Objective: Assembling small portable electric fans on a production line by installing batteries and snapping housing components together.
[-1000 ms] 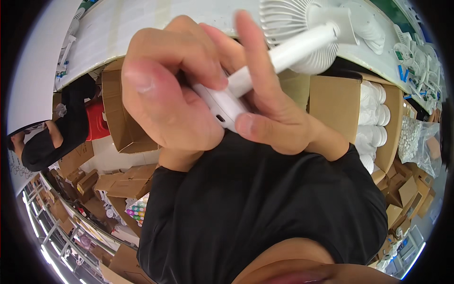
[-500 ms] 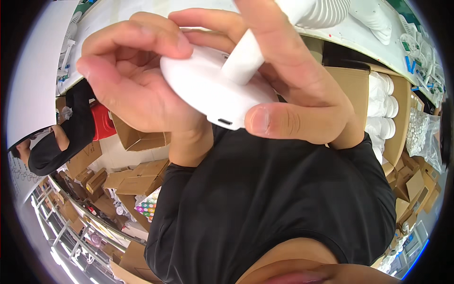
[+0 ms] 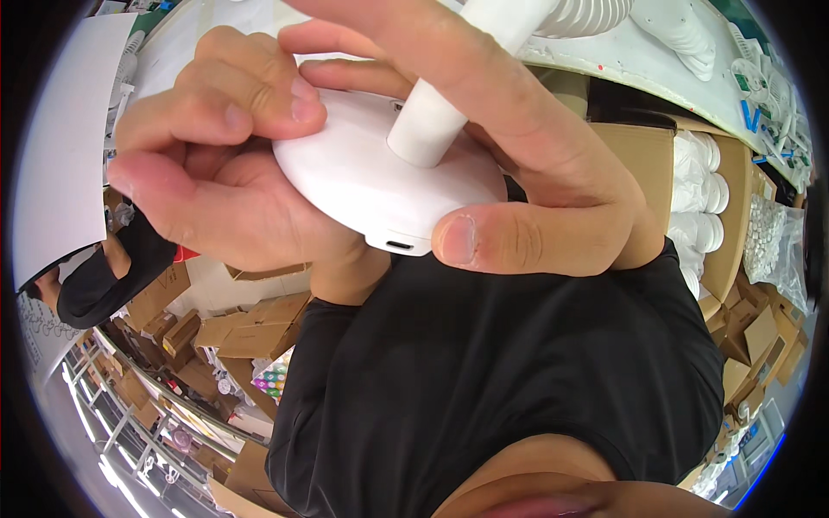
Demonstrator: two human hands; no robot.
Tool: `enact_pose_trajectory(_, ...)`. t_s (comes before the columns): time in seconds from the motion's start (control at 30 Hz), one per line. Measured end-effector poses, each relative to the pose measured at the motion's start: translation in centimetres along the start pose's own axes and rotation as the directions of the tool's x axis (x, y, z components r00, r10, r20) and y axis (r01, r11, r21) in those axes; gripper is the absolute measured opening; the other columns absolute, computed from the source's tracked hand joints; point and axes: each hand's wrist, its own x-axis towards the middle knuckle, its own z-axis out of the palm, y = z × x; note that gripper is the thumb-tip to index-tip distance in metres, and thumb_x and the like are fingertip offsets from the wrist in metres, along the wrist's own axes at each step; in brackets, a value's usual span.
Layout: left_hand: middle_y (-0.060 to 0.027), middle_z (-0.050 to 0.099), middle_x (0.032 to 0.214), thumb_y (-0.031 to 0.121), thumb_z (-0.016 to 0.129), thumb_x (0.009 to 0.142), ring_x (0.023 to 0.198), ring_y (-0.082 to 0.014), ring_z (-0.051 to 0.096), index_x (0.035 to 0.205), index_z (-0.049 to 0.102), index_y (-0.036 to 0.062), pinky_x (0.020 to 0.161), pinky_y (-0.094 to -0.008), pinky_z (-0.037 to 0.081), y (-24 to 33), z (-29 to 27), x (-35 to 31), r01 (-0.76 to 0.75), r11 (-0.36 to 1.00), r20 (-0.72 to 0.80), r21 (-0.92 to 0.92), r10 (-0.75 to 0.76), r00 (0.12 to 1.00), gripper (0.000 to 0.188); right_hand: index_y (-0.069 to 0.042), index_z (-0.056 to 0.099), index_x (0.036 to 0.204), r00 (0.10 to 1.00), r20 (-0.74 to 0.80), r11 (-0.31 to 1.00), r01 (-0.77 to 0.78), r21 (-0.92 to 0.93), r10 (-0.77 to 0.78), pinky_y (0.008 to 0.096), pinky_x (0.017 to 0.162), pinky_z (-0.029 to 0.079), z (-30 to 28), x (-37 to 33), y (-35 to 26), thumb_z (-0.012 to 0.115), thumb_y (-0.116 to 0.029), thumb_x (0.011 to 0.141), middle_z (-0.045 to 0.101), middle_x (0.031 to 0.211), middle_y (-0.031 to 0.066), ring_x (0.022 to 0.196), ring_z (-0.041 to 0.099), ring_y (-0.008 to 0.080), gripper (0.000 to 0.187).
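Note:
Close in front of me is a white small desk fan [image 3: 345, 177], with a rounded base and a straight stem rising to the upper right. A dark slot-shaped port shows on the base's near edge. My left hand [image 3: 224, 164] grips the left side of the base, its fingers curled at the rim. My right hand [image 3: 527, 173] wraps the right side: the thumb presses near the port, and the other fingers pass behind and around the stem. A ribbed white part [image 3: 591, 13] shows at the stem's upper end; the rest is cut off by the top edge.
Beyond my hands runs a white worktable [image 3: 570, 52] with white fan parts [image 3: 678, 34] on it. At right, an open carton [image 3: 734, 207] holds wrapped white round parts. A co-worker in black [image 3: 112, 268] is at left, near stacked cardboard boxes [image 3: 259, 328].
Both hands have shifted slightly left and down with the fan. The left fingers have moved along the base's rim. At far left, the co-worker has bent to a different position.

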Motion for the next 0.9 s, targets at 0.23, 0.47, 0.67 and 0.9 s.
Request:
enact_pose_trajectory(0.23, -0.0042, 0.046, 0.058, 0.038, 0.026, 0.105, 0.053, -0.0149, 0.042, 0.08, 0.052, 0.0116, 0.057, -0.0268, 0.037, -1.5, -0.6, -0.6, -0.183, 0.983, 0.124, 0.033, 0.177, 0.976, 0.045, 0.0, 0.027, 0.152, 0.997, -0.006, 0.997, -0.076, 0.007, 0.076, 0.0423, 0.104, 0.032, -0.9, -0.2, -0.6, 0.05, -0.012, 0.092, 0.042, 0.138, 0.0154, 0.118, 0.045, 0.0331, 0.065)
enact_pose_trajectory(0.47, -0.0043, 0.051, 0.065, 0.041, 0.021, 0.106, 0.059, -0.0134, 0.045, 0.087, 0.053, 0.0102, 0.06, -0.0273, 0.037, -0.9, 1.4, -2.4, 0.065, 0.99, 0.052, 0.127, -0.072, 0.996, 0.048, -0.004, 0.023, 0.155, 0.964, -0.07, 0.967, -0.254, 0.027, 0.255, 0.0413, 0.113, 0.025, -1.8, -0.9, -2.8, 0.047, -0.01, 0.092, 0.03, 0.155, 0.0143, 0.135, 0.036, 0.0334, 0.068)
enact_pose_trajectory(0.67, -0.0047, 0.051, 0.07, 0.039, 0.02, 0.105, 0.063, -0.0133, 0.046, 0.09, 0.052, 0.0079, 0.064, -0.0274, 0.038, -2.1, 1.0, -3.2, -0.091, 0.974, 0.246, 0.208, 0.038, 0.969, 0.047, -0.005, 0.01, 0.157, 0.909, 0.099, 0.888, -0.366, -0.278, 0.406, 0.0439, 0.118, 0.013, -2.4, -0.9, -4.7, 0.046, -0.015, 0.092, 0.018, 0.16, 0.0179, 0.147, 0.02, 0.0319, 0.076)
enact_pose_trajectory(0.9, -0.0088, 0.054, 0.073, 0.023, 0.028, 0.098, 0.062, -0.0174, 0.043, 0.078, 0.048, 0.0068, 0.061, -0.0287, 0.04, -3.6, 1.7, -4.2, 0.124, 0.972, 0.049, 0.2, -0.137, 0.989, 0.033, -0.007, 0.023, 0.156, 0.855, -0.005, 0.759, -0.463, -0.457, 0.519, 0.0377, 0.115, 0.018, -3.1, -0.7, -4.6, 0.043, -0.02, 0.097, 0.02, 0.16, 0.0149, 0.143, 0.025, 0.0304, 0.064)
